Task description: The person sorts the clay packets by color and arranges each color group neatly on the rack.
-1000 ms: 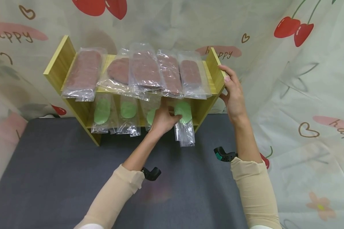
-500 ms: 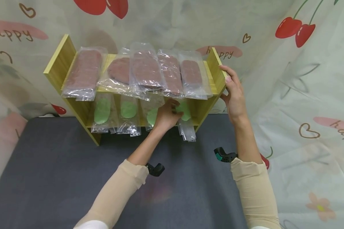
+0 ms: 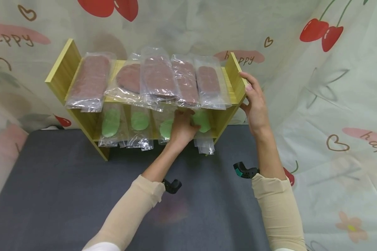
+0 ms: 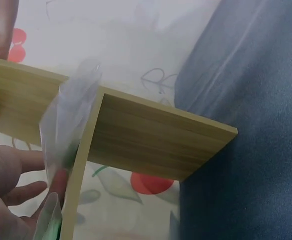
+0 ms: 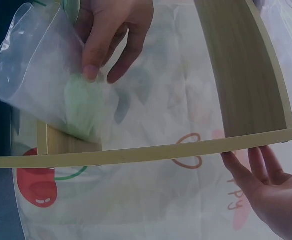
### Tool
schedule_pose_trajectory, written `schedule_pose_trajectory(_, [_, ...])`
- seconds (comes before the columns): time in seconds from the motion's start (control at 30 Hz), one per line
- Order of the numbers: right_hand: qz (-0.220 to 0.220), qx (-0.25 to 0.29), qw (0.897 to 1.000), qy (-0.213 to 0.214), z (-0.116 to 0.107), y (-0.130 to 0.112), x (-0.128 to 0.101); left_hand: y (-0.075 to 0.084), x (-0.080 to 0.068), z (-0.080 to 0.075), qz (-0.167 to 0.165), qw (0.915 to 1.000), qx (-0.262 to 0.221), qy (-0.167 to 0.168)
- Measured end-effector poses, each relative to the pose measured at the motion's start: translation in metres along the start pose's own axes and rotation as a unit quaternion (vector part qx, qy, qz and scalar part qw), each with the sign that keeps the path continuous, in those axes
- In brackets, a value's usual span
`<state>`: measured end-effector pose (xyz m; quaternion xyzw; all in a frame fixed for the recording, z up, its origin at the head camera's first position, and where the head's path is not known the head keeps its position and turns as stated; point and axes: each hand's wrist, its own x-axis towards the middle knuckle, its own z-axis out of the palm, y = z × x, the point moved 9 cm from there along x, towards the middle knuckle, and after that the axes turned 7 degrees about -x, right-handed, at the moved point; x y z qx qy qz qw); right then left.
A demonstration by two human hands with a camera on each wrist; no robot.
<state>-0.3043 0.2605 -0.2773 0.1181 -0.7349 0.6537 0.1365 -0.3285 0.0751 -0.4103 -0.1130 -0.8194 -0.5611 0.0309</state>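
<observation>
A two-tier wooden shelf [image 3: 232, 82] stands on the dark table. My left hand [image 3: 183, 127] reaches into its lower tier, fingers loosely bent beside the rightmost clear bag with a pale green flat piece [image 3: 201, 121]. In the right wrist view, the thumb of the left hand [image 5: 113, 35] rests at that bag [image 5: 31, 65], whose end sticks out past the board. In the left wrist view, fingers [image 4: 26, 192] lie against the plastic. My right hand [image 3: 257, 104] holds the shelf's right side panel at its edge, fingertips against the outer face in the right wrist view.
On the upper tier lie several clear bags with reddish-brown flat pieces [image 3: 160, 75]. More bagged green pieces [image 3: 111, 122] lie on the lower tier to the left. A printed cloth [image 3: 333, 104] hangs behind and to the right. The dark tabletop [image 3: 66, 195] extends in front.
The rightmost green bag has gone deeper into the lower tier, its end sticking out less. My left hand has moved slightly right with it. My right hand has stayed on the panel.
</observation>
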Motion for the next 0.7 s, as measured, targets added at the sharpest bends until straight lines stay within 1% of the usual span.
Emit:
schedule_pose_trajectory(0.13, [-0.002, -0.003, 1.000, 0.000, 0.001, 0.001, 0.000, 0.003, -0.007, -0.007, 0.005, 0.9996, -0.021, 0.018])
schedule_pose_trajectory(0.23, [-0.005, -0.004, 1.000, 0.005, 0.001, 0.002, 0.001, 0.005, -0.011, -0.010, 0.002, 0.9990, -0.038, 0.023])
schedule_pose_trajectory(0.3, [-0.008, -0.008, 1.000, 0.008, 0.001, 0.002, 0.001, 0.007, -0.014, -0.012, 0.000, 0.9991, -0.034, 0.023])
schedule_pose_trajectory(0.43, [-0.016, -0.043, 0.999, 0.026, -0.002, 0.003, -0.002, 0.008, -0.020, -0.015, -0.003, 0.9990, -0.038, 0.021])
schedule_pose_trajectory(0.5, [-0.019, -0.064, 0.997, 0.035, -0.003, 0.004, -0.005, 0.009, -0.023, -0.015, 0.001, 0.9979, -0.064, 0.009])
schedule_pose_trajectory(0.57, [-0.023, -0.077, 0.996, 0.042, -0.005, 0.005, -0.007, 0.009, -0.027, -0.015, 0.003, 0.9943, -0.106, -0.006])
schedule_pose_trajectory(0.63, [-0.025, -0.082, 0.995, 0.042, -0.006, 0.006, -0.010, 0.008, -0.031, -0.017, 0.004, 0.9880, -0.153, -0.020])
schedule_pose_trajectory(0.7, [-0.026, -0.090, 0.995, 0.040, -0.008, 0.009, -0.012, 0.007, -0.036, -0.020, 0.001, 0.9809, -0.193, -0.026])
